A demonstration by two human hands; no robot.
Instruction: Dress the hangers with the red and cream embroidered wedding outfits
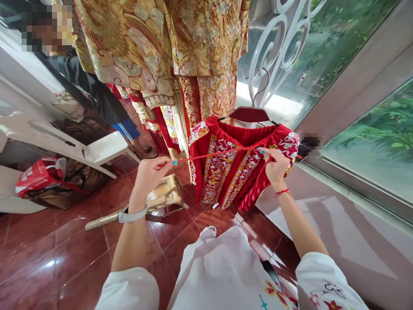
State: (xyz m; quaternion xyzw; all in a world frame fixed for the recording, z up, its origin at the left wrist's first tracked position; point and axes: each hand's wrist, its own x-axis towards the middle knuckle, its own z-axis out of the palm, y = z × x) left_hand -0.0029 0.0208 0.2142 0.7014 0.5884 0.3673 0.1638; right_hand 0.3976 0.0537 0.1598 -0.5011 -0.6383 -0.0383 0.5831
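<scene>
The red embroidered garment (226,168) hangs from its hanger at the middle of the view, before the person, its lower edge above the red tiled floor (77,275). That floor gives the widest room, spreading down and to the left; on the right, the wall (322,219) under the window closes off the space near the garment. Behind and above, gold embroidered garments (129,43) crowd the far side; whether they touch the red one, I cannot tell. A bamboo seat (166,189) stands low on the left, its frame partly behind the left forearm. The hanger (250,114) shows above the garment's gathered waist, its hook up by the white scrollwork (279,34). The left hand (151,171), out to the side of the garment, has thumb and fingers together, pinching one end of a stretch of red cord (213,154). The right hand (276,167), in front of the garment's right side, also has thumb and fingertips closed on cord, close to the waist edge. Between the two hands the cord runs nearly straight. Counted: one red garment, one bamboo seat, one red bag (41,176) at far left, one hanger, two hands, one wristband (133,215) and one red bracelet (283,193).
</scene>
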